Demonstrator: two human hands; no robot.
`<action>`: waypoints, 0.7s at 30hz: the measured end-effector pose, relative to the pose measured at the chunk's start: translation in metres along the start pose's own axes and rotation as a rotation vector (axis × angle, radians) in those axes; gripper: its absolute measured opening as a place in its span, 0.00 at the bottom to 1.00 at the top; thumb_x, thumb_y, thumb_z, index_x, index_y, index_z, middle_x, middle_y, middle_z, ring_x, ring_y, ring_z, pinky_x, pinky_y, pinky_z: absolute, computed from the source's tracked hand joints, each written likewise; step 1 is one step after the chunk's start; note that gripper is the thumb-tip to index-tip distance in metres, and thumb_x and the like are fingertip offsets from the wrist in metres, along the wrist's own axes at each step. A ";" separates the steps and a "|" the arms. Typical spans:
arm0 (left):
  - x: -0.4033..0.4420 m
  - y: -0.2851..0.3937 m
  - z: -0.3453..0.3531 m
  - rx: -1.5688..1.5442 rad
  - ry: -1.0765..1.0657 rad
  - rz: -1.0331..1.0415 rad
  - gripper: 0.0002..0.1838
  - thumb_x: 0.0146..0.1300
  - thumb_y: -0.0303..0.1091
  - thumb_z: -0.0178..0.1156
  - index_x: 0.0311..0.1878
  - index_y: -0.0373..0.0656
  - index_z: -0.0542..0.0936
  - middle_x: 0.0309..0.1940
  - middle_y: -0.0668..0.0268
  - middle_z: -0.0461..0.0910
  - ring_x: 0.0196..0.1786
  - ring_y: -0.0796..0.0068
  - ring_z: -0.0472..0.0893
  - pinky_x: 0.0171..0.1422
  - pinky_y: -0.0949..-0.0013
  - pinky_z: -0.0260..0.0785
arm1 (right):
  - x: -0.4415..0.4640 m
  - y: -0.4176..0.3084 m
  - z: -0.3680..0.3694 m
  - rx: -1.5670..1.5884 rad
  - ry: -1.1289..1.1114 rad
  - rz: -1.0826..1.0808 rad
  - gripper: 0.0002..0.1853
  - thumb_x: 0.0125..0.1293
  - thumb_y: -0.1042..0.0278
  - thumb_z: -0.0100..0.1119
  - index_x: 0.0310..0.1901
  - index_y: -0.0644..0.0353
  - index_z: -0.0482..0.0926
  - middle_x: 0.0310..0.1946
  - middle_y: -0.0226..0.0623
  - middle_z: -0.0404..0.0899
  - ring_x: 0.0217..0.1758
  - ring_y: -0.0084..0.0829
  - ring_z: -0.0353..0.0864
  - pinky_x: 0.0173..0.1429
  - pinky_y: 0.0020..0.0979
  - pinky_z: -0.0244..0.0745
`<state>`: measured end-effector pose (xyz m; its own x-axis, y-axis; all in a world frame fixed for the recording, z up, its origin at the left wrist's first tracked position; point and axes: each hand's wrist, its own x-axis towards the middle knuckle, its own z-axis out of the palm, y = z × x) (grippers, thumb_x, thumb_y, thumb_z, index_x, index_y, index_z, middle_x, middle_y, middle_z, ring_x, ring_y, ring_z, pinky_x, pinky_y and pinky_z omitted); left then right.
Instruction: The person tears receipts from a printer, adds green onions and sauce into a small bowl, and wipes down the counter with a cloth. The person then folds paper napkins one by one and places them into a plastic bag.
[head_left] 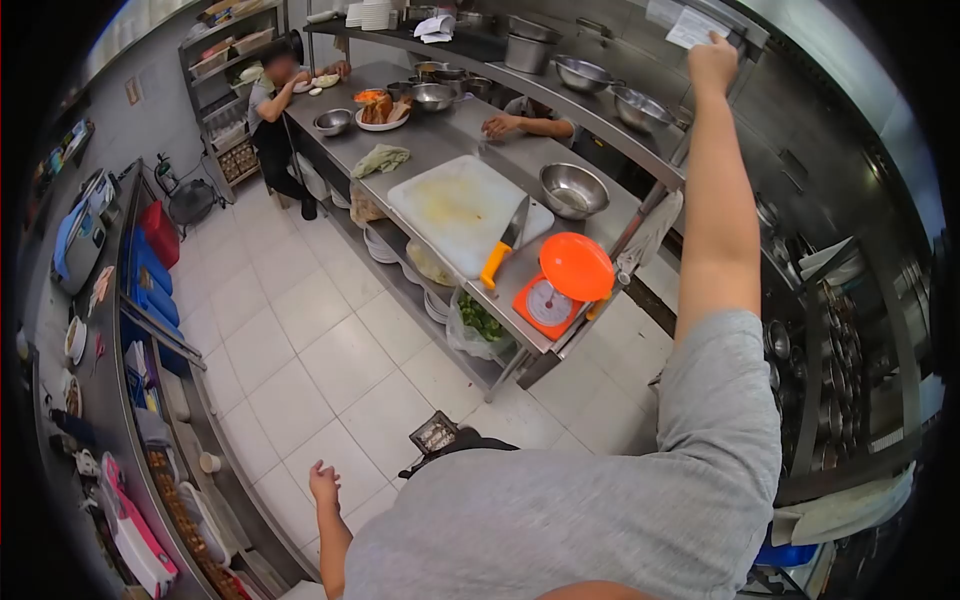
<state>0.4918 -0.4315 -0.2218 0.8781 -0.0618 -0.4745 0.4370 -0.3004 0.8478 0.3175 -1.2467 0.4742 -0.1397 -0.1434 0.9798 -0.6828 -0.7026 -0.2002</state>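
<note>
My right hand point(712, 65) is raised high at the upper right, its fingers closed at the lower right part of a printed paper slip point(686, 27). The slip hangs from a metal rail above the shelf. Low at my side, my left hand point(323, 484) holds nothing, its fingers loosely bent and apart over the tiled floor. On the steel table point(622, 212) in front of me lie a white cutting board point(440, 205) and a knife with a yellow handle point(494, 264). An orange kitchen scale point(548, 305) with an orange pan point(576, 266) stands at the near corner, beside a steel bowl point(574, 190).
One person point(270, 110) stands at the table's far left end; another person's hand point(500, 125) rests across it. A plate of food point(382, 112) and a green cloth point(381, 160) lie farther along. Steel bowls point(642, 110) line the upper shelf. A counter point(90, 380) runs along the left.
</note>
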 end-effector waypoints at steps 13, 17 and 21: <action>-0.066 -0.158 -0.037 0.589 0.049 -0.452 0.16 0.61 0.42 0.56 0.25 0.39 0.81 0.20 0.54 0.80 0.17 0.59 0.79 0.25 0.52 0.71 | -0.111 -0.178 0.120 0.443 0.600 -0.120 0.24 0.50 0.71 0.71 0.47 0.68 0.70 0.43 0.45 0.73 0.44 0.38 0.77 0.50 0.35 0.72; -0.063 -0.161 -0.034 0.339 0.172 -0.540 0.18 0.63 0.42 0.54 0.22 0.41 0.76 0.16 0.58 0.77 0.16 0.61 0.76 0.23 0.56 0.69 | -0.212 -0.296 0.110 0.771 0.051 0.137 0.15 0.49 0.72 0.70 0.38 0.66 0.79 0.37 0.45 0.80 0.35 0.39 0.80 0.43 0.36 0.76; -0.005 -0.103 -0.079 0.265 -0.027 -0.624 0.14 0.64 0.41 0.54 0.28 0.43 0.75 0.21 0.60 0.77 0.20 0.63 0.77 0.25 0.59 0.69 | -0.356 -0.365 0.068 0.706 -0.356 -0.175 0.15 0.49 0.77 0.57 0.42 0.62 0.78 0.41 0.43 0.79 0.46 0.42 0.76 0.55 0.39 0.68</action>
<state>0.4579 -0.3251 -0.2886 0.4699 0.1764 -0.8649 0.7949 -0.5107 0.3277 0.6652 -0.9872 0.1988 0.2453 -0.1208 0.9619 -0.0428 -0.9926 -0.1137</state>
